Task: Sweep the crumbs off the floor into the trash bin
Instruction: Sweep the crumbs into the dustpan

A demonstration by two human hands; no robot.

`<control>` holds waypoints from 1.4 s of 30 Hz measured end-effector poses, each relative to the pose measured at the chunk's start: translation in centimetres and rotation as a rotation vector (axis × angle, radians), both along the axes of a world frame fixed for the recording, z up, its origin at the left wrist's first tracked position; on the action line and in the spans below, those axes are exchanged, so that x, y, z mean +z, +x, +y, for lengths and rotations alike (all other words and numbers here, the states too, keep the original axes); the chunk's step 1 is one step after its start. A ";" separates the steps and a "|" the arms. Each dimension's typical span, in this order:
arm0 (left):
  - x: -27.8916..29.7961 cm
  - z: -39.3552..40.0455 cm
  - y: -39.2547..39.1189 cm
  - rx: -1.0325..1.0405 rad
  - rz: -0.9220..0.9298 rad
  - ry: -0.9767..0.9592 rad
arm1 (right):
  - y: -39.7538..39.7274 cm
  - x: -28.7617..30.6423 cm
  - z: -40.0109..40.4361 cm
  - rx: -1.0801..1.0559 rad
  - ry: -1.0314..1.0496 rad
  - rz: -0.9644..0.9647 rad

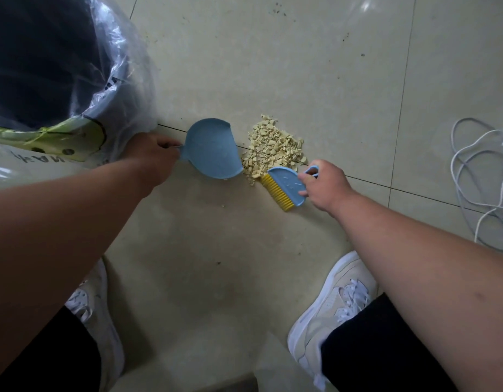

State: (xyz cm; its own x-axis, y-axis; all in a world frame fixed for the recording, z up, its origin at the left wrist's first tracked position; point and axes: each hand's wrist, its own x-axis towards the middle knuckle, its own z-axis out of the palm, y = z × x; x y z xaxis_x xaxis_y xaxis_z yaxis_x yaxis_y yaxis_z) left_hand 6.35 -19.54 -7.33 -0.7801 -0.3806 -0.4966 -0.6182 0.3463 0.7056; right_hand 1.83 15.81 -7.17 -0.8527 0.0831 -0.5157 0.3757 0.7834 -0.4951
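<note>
A pile of pale yellow crumbs (pixel 273 145) lies on the beige tiled floor across a dark grout line. My left hand (pixel 151 157) grips the handle of a small blue dustpan (pixel 212 148), which rests on the floor just left of the pile with its open edge toward the crumbs. My right hand (pixel 325 185) holds a small blue brush with yellow bristles (pixel 283 188), its bristles touching the lower right edge of the pile. The trash bin (pixel 46 66), dark inside and lined with a clear plastic bag, stands at the upper left, close behind my left hand.
A white cable (pixel 476 176) lies coiled on the floor at the right edge. My two white sneakers (pixel 329 309) stand at the bottom, on either side of bare floor. A few stray crumbs (pixel 223 205) lie below the dustpan.
</note>
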 end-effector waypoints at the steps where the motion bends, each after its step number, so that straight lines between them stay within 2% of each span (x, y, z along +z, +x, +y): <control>1: 0.2 0.1 0.0 0.029 0.004 0.026 | 0.0 0.1 0.0 -0.007 -0.005 -0.002; 7: 0.8 0.3 -0.3 0.067 0.023 0.053 | 1.7 0.6 -1.8 -0.053 -0.201 -0.132; 11: 0.7 0.3 -0.2 0.057 0.038 0.027 | 5.2 -0.3 -5.4 -0.014 -0.292 -0.296; 15: 0.3 0.0 -0.2 0.068 0.040 0.046 | 8.1 -1.3 -9.1 -0.045 -0.352 -0.355; 22: 0.1 -0.4 -0.4 0.073 0.041 0.045 | 8.0 -2.0 -10.5 -0.022 -0.292 -0.304; 34: 0.9 -0.2 -0.3 0.097 0.042 0.042 | 1.8 -0.6 -3.2 -0.192 -0.153 -0.096; 38: 1.1 0.2 -0.2 0.095 0.053 0.034 | 1.6 -0.3 -2.9 -0.204 -0.175 -0.088; 42: 1.3 0.2 -0.3 0.094 0.061 0.025 | 2.7 -0.3 -4.9 -0.154 -0.290 -0.156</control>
State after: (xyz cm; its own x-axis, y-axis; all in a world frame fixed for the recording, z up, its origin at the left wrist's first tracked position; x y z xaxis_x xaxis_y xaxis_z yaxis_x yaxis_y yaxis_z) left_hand 6.05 -19.34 -6.01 -0.7707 -0.4418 -0.4592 -0.6026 0.2710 0.7506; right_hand 4.51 10.94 -7.44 -0.7505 0.0356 -0.6599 0.5674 0.5467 -0.6158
